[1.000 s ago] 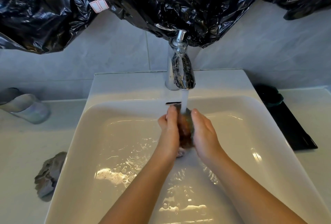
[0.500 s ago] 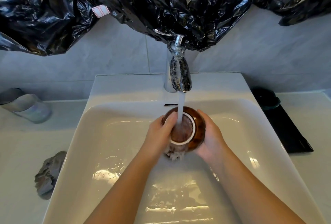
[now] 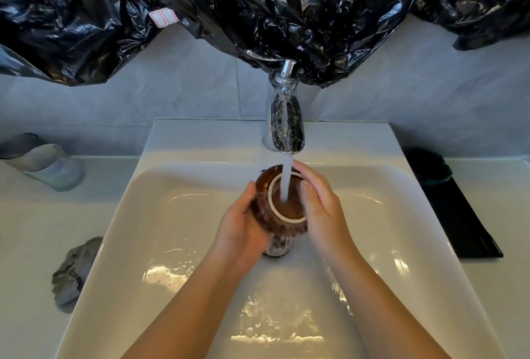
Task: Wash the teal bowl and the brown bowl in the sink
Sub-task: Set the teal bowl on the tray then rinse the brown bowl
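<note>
Head view: glossy brown ceramic bowl upturned over white rectangular sink, under running water from chrome tap, gripped by left hand and right hand. Likely risks: wet glaze slipping, chipping on basin; spray rebounding off base. Dark teal bowl waiting on right counter.

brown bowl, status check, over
Left hand and right hand both gripping brown bowl, base up under running faucet. Teal bowl not clearly visible. Nothing obstructing.

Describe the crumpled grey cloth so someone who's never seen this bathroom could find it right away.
Start at the white sink in the middle. On the counter just outside its left rim, near the front, lies the grey cloth. Unlike the clear glass tumbler further back on that side, it is soft, wrinkled and dull.
</note>
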Motion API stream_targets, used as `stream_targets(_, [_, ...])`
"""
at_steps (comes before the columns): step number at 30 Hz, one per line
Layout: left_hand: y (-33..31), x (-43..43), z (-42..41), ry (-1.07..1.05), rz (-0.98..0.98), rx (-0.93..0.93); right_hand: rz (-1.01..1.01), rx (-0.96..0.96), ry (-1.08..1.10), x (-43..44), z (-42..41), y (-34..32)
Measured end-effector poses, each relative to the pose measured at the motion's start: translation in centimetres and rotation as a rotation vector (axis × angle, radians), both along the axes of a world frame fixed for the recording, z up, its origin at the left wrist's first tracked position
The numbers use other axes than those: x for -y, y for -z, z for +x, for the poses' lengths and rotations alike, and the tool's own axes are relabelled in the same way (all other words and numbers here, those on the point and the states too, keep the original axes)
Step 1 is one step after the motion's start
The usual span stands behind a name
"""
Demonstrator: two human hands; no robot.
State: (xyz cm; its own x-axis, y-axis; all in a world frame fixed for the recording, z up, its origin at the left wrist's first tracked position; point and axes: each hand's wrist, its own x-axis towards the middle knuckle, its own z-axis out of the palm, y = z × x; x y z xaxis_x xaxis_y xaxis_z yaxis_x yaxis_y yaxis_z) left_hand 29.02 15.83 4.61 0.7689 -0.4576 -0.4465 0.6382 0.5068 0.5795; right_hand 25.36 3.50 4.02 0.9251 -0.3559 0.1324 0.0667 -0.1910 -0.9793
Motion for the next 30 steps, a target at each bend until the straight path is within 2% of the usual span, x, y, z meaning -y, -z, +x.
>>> stream_targets(2, [-0.1, -0.3, 0.2, 0.017, -0.036, 0.02, -0.056, 0.09, -0.051, 0.2, -0.2, -0.2])
stream_targets(5, [-0.3, -0.9, 0.3, 0.052, -0.047, 0.063, -0.113, 0.08, -0.178, 0.3, -0.4, -0.2])
stream_targets(10, [-0.7, -0.6, -0.1, 0.14, -0.039, 0.171, -0.007, -0.042, 0.018, -0.2, 0.0, -0.4])
stream_targets(13, [-0.3, -0.2, -0.6, 0.188, -0.012, 0.334, 0.274, -0.214, 0.035, -0.4, 0.4, -0.2])
stream_targets(17, [0.1, -0.4, -0.8, 0.245, 0.092, 0.468, 0.752, -0.367, -0.129, -0.4, -0.2, -0.4])
stream_targets(19, [0.0, -0.7, -0.7, 0.253, 0.2, 0.552, 0.898, -0.354, -0.185, -0.4, -0.3, -0.5])
stream_targets(22, [-0.3, -1.1, -0.7, 0.26, 0.569, 0.952, 1.035, -0.34, -0.214, -0.4, -0.1, -0.5])
stream_targets(24, [-0.6, -1.7, -0.7, 0.286, 0.739, 1.164, 1.096, -0.328, -0.23, -0.3, 0.1, -0.3])
stream_targets(27, [-0.3, -2.4, -0.1, 0.336, 0.887, 1.356, 1.147, -0.282, -0.253, -0.2, 0.0, -0.1])
stream_targets(30, [-0.3, -2.1, -0.3, 0.285, 0.872, 1.395, 1.17, -0.253, -0.327, -0.3, -0.2, -0.2])
